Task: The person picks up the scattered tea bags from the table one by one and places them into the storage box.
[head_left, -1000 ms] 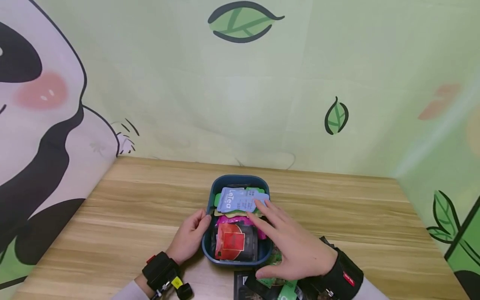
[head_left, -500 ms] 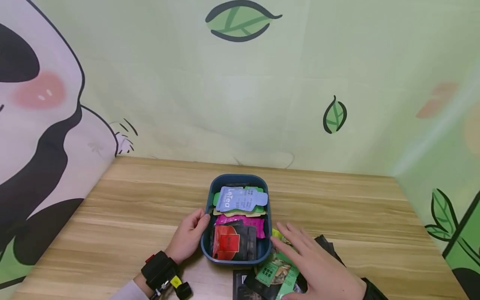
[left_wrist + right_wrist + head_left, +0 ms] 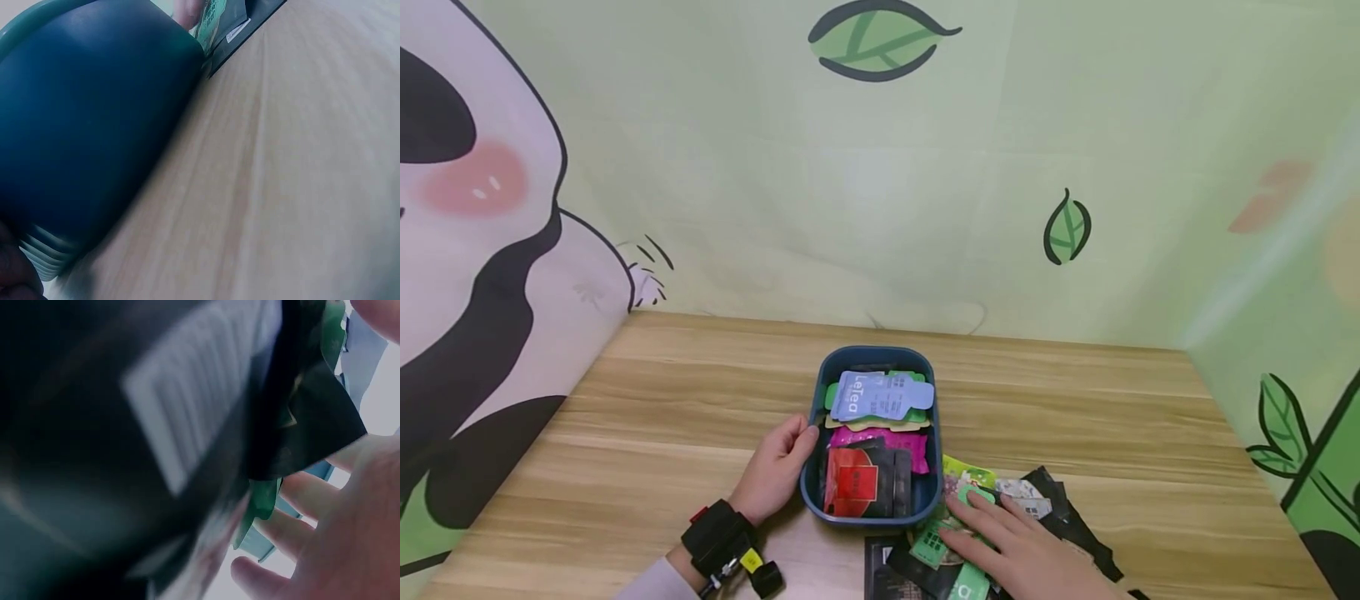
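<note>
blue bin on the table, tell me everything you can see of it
The bin is dark blue, smooth and plastic-looking, rectangular with rounded corners. It has no lid and stands upright on the wooden table. The left wrist view shows a ridged patch low on its outer wall. It holds a lilac packet, a pink packet and a red-and-black packet, among others. The left hand grips its left side; loose packets lie close by its right.

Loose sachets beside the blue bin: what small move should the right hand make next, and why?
I'd probably have the right hand curl its fingers and pinch the green-labelled black sachet: its fingers lie extended over the loose sachets, apparently gripping none, while the left hand holds the side of the blue bin, where other sachets sit.
</note>
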{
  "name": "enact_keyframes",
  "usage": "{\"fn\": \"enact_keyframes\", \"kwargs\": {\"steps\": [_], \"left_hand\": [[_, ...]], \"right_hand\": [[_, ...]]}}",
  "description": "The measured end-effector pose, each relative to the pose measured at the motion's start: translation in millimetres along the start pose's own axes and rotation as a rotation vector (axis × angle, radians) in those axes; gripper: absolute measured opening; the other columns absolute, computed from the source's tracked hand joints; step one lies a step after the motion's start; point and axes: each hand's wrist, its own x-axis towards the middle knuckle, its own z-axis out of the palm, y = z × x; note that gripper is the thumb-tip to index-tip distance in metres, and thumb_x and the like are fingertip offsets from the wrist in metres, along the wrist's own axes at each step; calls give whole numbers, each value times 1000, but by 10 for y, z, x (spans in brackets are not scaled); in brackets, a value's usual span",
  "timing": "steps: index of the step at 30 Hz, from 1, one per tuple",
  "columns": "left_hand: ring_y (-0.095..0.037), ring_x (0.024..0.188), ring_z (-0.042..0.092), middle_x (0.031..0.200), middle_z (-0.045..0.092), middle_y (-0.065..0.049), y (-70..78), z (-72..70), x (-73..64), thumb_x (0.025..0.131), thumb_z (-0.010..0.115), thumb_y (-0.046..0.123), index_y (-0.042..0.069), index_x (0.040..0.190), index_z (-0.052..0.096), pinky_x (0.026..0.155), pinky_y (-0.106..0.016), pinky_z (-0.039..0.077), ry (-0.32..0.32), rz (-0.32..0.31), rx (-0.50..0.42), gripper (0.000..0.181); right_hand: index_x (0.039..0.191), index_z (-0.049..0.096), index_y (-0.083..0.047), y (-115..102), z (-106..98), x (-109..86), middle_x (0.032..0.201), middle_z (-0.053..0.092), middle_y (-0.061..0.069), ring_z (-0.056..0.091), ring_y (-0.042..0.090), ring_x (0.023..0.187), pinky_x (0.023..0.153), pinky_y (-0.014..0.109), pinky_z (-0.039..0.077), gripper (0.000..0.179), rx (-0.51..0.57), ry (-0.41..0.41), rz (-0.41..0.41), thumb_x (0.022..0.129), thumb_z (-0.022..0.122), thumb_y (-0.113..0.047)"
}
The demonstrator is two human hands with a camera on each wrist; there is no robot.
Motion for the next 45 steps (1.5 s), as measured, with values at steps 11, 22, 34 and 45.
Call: {"fn": "enact_keyframes", "kwargs": {"steps": [11,22,34,45], "left_hand": [[-21,64,48,68,43,-9,4,-10,12,103,46,25,9,83,48,52,-26,34,0,1,10,26],[-20,64,48,68,43,-7,5,-12,-22,103,47,25,11,82,48,52,-26,34,10,6,2,25],[-16,66,47,69,42,-4,-1,-26,8,104,44,23,7,85,48,53,-26,34,-17,5,16,25],[-19,65,48,69,43,-7,23,-1,-17,103,47,24,8,83,48,52,-25,34,3,-6,7,25]], "right_hand": [[148,34,-35,38,49,-85,153,37,-5,40,23,138,102,57,37,73,-83,46,-10,86,43,-74],[121,57,-24,4,12,6,134,53,1,54,17,117,91,39,50,56,-66,141,-28,87,51,-68],[118,59,-26,-38,-105,109,130,54,-5,54,13,111,87,40,52,41,-50,164,45,89,60,-54],[116,61,-32,14,-348,68,131,51,-12,51,4,113,86,36,51,43,-86,359,123,77,77,-44]]}}
